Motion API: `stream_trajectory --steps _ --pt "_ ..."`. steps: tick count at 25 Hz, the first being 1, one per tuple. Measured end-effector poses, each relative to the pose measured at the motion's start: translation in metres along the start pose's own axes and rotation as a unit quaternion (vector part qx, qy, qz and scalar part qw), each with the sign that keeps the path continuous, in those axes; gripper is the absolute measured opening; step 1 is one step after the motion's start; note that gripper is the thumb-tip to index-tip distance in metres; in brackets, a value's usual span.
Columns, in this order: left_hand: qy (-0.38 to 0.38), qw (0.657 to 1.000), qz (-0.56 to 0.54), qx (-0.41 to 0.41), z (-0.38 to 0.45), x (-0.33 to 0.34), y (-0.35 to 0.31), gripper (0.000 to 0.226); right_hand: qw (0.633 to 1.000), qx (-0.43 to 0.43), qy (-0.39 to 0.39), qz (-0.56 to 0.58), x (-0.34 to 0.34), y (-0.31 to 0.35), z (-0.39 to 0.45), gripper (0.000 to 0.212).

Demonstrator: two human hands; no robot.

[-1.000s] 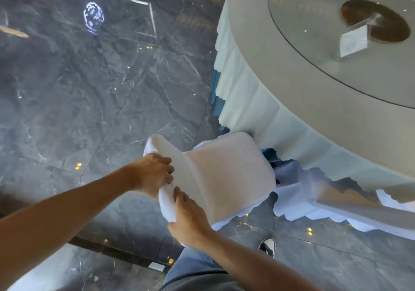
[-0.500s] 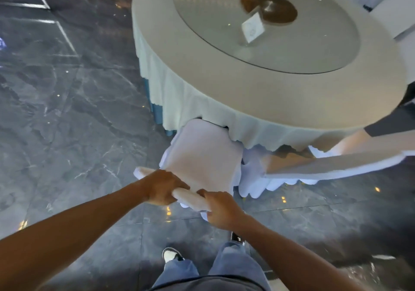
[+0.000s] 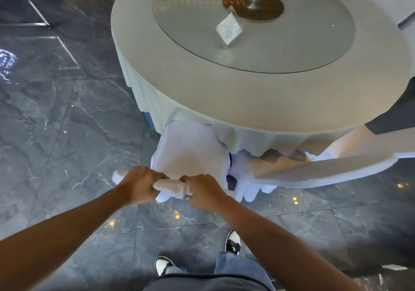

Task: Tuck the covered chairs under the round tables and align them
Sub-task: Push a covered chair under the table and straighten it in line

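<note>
A chair in a white cover [image 3: 190, 149] stands in front of me, its seat partly under the pale tablecloth's hem. My left hand [image 3: 141, 184] and my right hand [image 3: 203, 192] both grip the top edge of its backrest, a hand's width apart. The round table [image 3: 258, 102] fills the upper right, draped in a light cloth over a blue skirt. A second covered chair [image 3: 314, 171] sits close on the right, its backrest angled toward the table.
A glass turntable [image 3: 258, 43] with a white card stand [image 3: 229, 31] sits on the table. Another person's dark sleeve [image 3: 395, 118] reaches in at the right edge. Dark marble floor [image 3: 67, 133] spreads to the left and behind me.
The chair has swung round from sideways to face the table squarely, and its seat has gone under the cloth's hem. Both hands kept their hold on the backrest.
</note>
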State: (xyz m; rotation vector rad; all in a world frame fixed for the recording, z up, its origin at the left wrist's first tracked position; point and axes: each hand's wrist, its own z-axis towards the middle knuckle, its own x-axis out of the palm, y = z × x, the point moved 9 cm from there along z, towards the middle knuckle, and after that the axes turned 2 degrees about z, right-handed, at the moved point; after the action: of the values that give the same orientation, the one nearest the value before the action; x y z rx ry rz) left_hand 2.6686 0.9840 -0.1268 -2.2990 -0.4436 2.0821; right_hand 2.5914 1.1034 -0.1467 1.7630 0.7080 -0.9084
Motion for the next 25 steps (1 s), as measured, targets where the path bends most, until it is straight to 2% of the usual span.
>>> stream_trajectory --steps 3,5,9,13,15,19,22,25 --pt "0.004 0.999 0.021 -0.024 -0.006 0.002 -0.011 0.045 1.0 -0.024 0.001 0.002 0.006 -0.004 -0.009 0.046" --pt "0.014 0.999 -0.027 -0.019 -0.021 0.021 -0.032 0.047 0.999 -0.045 0.017 0.002 0.019 -0.01 -0.027 0.045" --pt "-0.025 0.995 -0.094 -0.004 -0.041 0.036 -0.074 0.042 0.996 -0.077 0.051 0.011 0.027 -0.022 -0.059 0.044" --pt "-0.063 0.994 -0.041 -0.074 -0.013 0.02 -0.064 0.038 0.996 -0.082 0.02 0.009 0.002 -0.04 -0.041 0.044" --pt "-0.053 0.993 -0.029 -0.101 0.001 0.012 -0.055 0.036 0.998 -0.065 0.025 -0.006 -0.007 -0.047 -0.025 0.048" --pt "0.023 0.988 -0.035 -0.15 0.019 0.022 -0.038 0.035 0.998 -0.044 0.041 -0.03 -0.007 -0.056 -0.002 0.058" --pt "0.06 0.983 -0.038 -0.17 0.028 0.041 -0.036 0.037 0.996 -0.006 0.07 -0.049 0.001 -0.072 0.005 0.055" --pt "0.047 0.985 -0.046 -0.161 0.05 0.044 -0.036 0.038 0.994 0.022 0.078 -0.076 -0.012 -0.092 0.016 0.047"
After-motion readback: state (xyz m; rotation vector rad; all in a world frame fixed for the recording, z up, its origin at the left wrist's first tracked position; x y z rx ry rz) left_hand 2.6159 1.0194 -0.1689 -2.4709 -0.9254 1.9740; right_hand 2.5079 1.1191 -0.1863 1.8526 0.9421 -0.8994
